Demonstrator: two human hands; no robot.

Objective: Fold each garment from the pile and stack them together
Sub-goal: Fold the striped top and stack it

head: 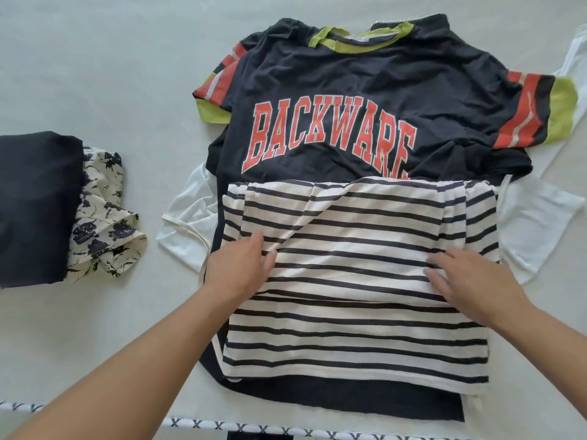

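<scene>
- Left hand (241, 265) laid flat, fingers straight, on left side of striped shirt (355, 281); nothing gripped.
- Right hand (470, 281) laid flat, fingers spread, on shirt's right side; nothing gripped.
- Striped shirt seen partly folded, lying on dark "BACKWARE" tee (349, 100).
- White garment (536, 217) seen under the tee, sticking out both sides.
- Folded stack at left of table (95, 74): dark garment (35, 204) placed on floral garment (104, 223).
</scene>
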